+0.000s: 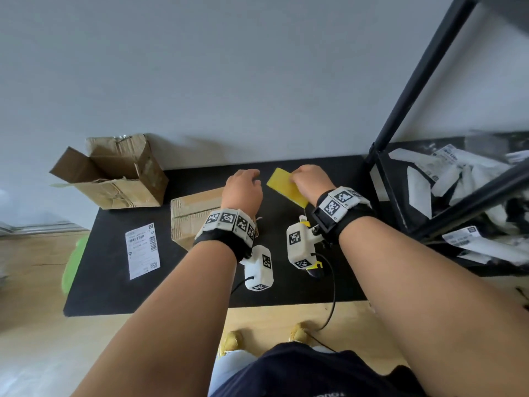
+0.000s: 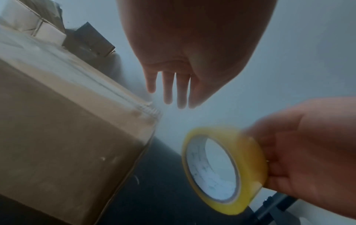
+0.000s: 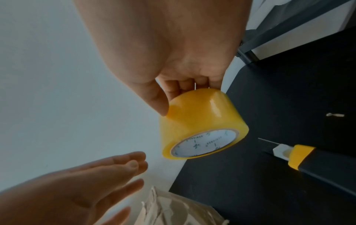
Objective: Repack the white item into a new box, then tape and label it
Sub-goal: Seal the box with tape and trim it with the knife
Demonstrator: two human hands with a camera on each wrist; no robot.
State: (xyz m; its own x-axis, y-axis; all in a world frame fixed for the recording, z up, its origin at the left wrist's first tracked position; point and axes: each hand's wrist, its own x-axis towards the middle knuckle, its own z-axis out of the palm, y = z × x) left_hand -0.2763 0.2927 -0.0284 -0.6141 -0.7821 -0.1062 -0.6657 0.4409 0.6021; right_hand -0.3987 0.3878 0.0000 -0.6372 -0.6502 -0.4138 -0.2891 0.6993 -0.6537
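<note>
The right hand (image 3: 173, 50), nearest the lens in its wrist view, was seen gripping the tape (image 3: 202, 126), its thumb pressed on the roll's outer face and its fingers (image 3: 185, 85) curled round the far side. The roll was held clear of the surface (image 1: 200, 293), its open core turned towards the left hand (image 2: 185, 50) and its axis lying roughly across from one hand to the other. The left hand was held beside it, fingers (image 2: 173, 89) straight, close together and empty, not touching the roll. The box (image 1: 194, 216) lay closed under the left wrist, so the left hand was the nearer to it, and the tape stood just to its right. The white item was not in view and was judged to be inside. The label (image 1: 142, 250) lay flat well to the left of the box. A free tape end could not be made out.
</note>
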